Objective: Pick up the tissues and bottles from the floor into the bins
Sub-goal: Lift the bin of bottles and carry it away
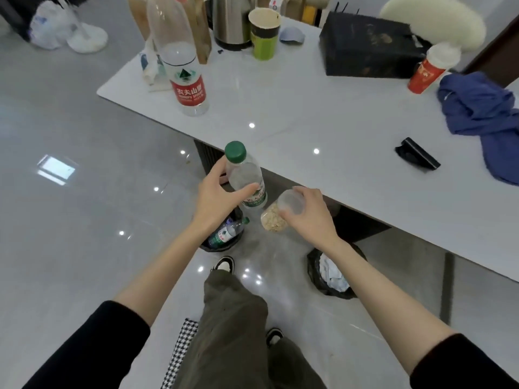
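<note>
The left grip (219, 197) grasps a green-capped bottle (244, 175) above the bottle bin (219, 248). The right grip (306, 214) clasps a clear jar (280, 214) between it and the tissue bin (314, 273). Released from here, the jar likely misses — striking floor, rolling under the desk (309, 108).

- floor (70, 220): grey tile, very glossy, mirrors the lamps
- table top (309, 108): smooth, pale, stone-like, glossy
- green-capped bottle (244, 175): clear plastic, matt cap
- jar (290, 204): cloudy clear plastic
- kettle (229, 21): brushed metal
- bin liner (312, 266): thin black plastic, crinkled, shiny
- blue garment (483, 108): soft matt cloth
- trousers (233, 318): matt olive cloth
</note>
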### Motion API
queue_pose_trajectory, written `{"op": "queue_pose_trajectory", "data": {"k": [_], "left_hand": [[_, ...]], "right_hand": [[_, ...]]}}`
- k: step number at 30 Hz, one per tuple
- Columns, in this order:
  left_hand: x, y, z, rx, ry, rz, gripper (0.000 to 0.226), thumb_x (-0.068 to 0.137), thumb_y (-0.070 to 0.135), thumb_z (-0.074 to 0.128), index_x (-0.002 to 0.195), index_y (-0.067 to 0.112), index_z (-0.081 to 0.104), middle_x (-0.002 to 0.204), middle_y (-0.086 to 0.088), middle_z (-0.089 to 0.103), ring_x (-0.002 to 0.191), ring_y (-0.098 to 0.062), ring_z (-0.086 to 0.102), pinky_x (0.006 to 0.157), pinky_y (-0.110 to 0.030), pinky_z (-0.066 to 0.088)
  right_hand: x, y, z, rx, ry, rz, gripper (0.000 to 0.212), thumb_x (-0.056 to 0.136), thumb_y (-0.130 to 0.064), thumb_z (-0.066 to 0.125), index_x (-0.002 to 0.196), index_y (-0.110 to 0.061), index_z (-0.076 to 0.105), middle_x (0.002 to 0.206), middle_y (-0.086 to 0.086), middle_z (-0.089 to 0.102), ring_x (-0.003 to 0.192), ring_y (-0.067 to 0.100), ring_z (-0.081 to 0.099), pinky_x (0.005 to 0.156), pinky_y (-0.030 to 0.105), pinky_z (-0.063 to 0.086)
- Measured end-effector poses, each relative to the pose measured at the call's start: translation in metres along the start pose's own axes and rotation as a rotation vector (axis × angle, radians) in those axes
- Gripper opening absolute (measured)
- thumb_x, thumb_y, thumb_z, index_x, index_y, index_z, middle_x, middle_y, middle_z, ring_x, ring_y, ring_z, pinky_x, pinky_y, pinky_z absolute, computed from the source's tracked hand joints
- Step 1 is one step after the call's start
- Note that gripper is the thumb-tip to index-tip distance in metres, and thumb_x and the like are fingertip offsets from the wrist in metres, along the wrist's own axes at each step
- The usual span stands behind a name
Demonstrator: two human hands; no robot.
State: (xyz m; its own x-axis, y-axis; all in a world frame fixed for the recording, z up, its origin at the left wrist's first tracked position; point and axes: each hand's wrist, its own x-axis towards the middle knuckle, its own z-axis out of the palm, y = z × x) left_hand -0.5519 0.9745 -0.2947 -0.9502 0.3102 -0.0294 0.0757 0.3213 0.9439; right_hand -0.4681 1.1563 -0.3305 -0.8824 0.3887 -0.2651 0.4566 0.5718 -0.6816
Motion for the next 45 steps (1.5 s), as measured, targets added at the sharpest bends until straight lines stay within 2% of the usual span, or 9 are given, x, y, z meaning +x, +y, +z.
{"op": "queue_pose_trajectory", "data": {"k": [6,9,14,18,21,24,37,41,45], "left_hand": [[-0.025,-0.050,-0.019,0.016,0.046,-0.129,0.052,0.074,0.023,0.079,0.119,0.030,0.053,0.102,0.034,0.054,0.092,0.022,0.052,0.073,0.002,0.041],[-0.011,-0.091,-0.027,0.019,0.049,-0.222,0.055,0.073,0.022,0.080,0.121,0.023,0.053,0.105,0.027,0.056,0.089,0.025,0.051,0.070,0.004,0.040],[0.030,-0.168,-0.040,0.053,0.028,-0.355,0.066,0.075,0.020,0.078,0.133,0.021,0.047,0.114,0.013,0.056,0.097,0.000,0.053,0.072,-0.004,0.041],[0.067,-0.248,-0.043,0.074,0.034,-0.438,0.061,0.076,0.018,0.077,0.129,0.017,0.046,0.110,0.011,0.054,0.098,-0.007,0.052,0.066,-0.005,0.039],[0.076,-0.306,-0.040,0.069,0.031,-0.497,0.063,0.076,0.019,0.077,0.128,0.016,0.042,0.113,0.010,0.053,0.101,-0.011,0.052,0.076,-0.017,0.045],[0.077,-0.364,-0.035,0.099,0.016,-0.545,0.066,0.076,0.022,0.077,0.130,0.018,0.039,0.116,0.006,0.055,0.103,-0.015,0.053,0.087,-0.032,0.047],[0.106,-0.512,-0.009,0.139,-0.066,-0.607,0.065,0.079,0.031,0.073,0.132,0.024,0.036,0.129,0.003,0.056,0.115,-0.023,0.056,0.097,-0.043,0.047],[0.129,-0.528,0.002,0.149,-0.071,-0.610,0.070,0.081,0.035,0.070,0.139,0.028,0.032,0.129,0.002,0.056,0.115,-0.021,0.055,0.093,-0.035,0.046],[0.148,-0.544,0.013,0.259,-0.146,-0.559,0.068,0.083,0.039,0.066,0.141,0.029,0.032,0.127,0.003,0.057,0.113,-0.020,0.055,0.084,-0.029,0.042]], "right_hand": [[-0.005,0.010,0.042,-0.028,-0.085,0.022,0.062,0.079,-0.032,0.065,0.136,-0.022,0.042,0.139,0.001,0.036,0.124,0.022,0.044,0.097,0.034,0.041],[0.015,0.017,0.075,-0.034,-0.112,0.077,0.062,0.079,-0.030,0.064,0.136,-0.021,0.041,0.141,0.000,0.033,0.122,0.022,0.046,0.098,0.034,0.042],[0.060,0.027,0.138,0.002,-0.122,0.182,0.062,0.077,-0.025,0.068,0.134,-0.019,0.042,0.137,0.001,0.035,0.119,0.022,0.050,0.100,0.032,0.042],[0.107,0.039,0.197,-0.007,-0.138,0.239,0.063,0.076,-0.025,0.072,0.132,-0.018,0.043,0.135,0.002,0.037,0.119,0.021,0.049,0.095,0.026,0.037],[0.134,0.053,0.233,-0.029,-0.141,0.242,0.063,0.075,-0.025,0.073,0.130,-0.019,0.043,0.135,0.002,0.036,0.118,0.022,0.050,0.098,0.029,0.039],[0.158,0.072,0.270,-0.037,-0.138,0.226,0.063,0.073,-0.023,0.074,0.127,-0.019,0.043,0.134,0.003,0.035,0.117,0.023,0.050,0.101,0.033,0.041],[0.232,0.126,0.399,-0.243,-0.032,0.008,0.065,0.069,-0.025,0.080,0.125,-0.024,0.046,0.127,-0.005,0.038,0.116,0.022,0.049,0.091,0.031,0.046],[0.243,0.135,0.421,-0.402,-0.057,-0.096,0.058,0.073,-0.016,0.073,0.124,-0.027,0.047,0.127,-0.007,0.036,0.119,0.020,0.040,0.073,0.029,0.045],[0.249,0.144,0.436,-0.609,-0.140,-0.172,0.061,0.076,-0.006,0.070,0.129,-0.025,0.046,0.129,-0.001,0.034,0.118,0.021,0.034,0.066,0.031,0.045]]}}
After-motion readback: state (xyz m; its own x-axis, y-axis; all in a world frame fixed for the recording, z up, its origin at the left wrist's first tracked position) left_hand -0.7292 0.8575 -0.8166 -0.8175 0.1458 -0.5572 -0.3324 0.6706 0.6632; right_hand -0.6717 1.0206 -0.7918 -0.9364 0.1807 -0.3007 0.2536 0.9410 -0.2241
